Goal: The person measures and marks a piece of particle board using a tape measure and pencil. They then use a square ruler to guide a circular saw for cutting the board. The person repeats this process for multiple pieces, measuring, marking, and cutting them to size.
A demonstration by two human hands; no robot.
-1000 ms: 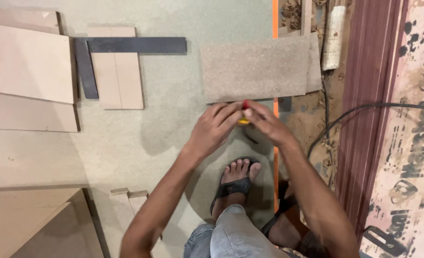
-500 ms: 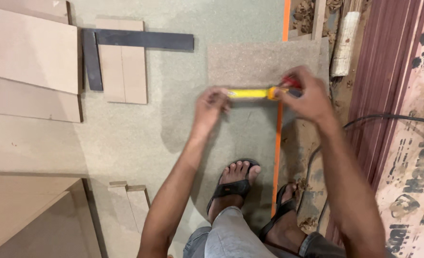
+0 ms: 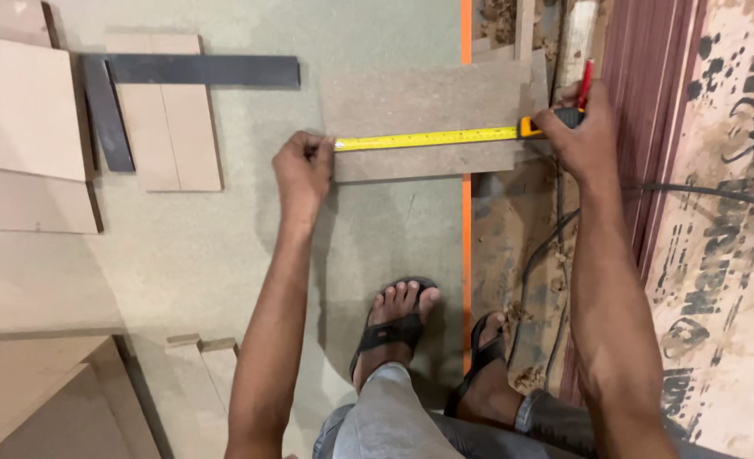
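Your left hand [image 3: 302, 170] pinches the yellow tape [image 3: 428, 138] end at the board's [image 3: 419, 106] near-left edge. Your right hand [image 3: 583, 136] clenches the tape case [image 3: 555, 121] and red pencil [image 3: 584, 83] past the opposite edge, stretching the blade taut across the board.

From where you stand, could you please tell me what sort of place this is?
Probably a carpentry workshop: a yellow measuring tape stretched over a brown rectangular board, a dark metal square, and sawdust on the floor.
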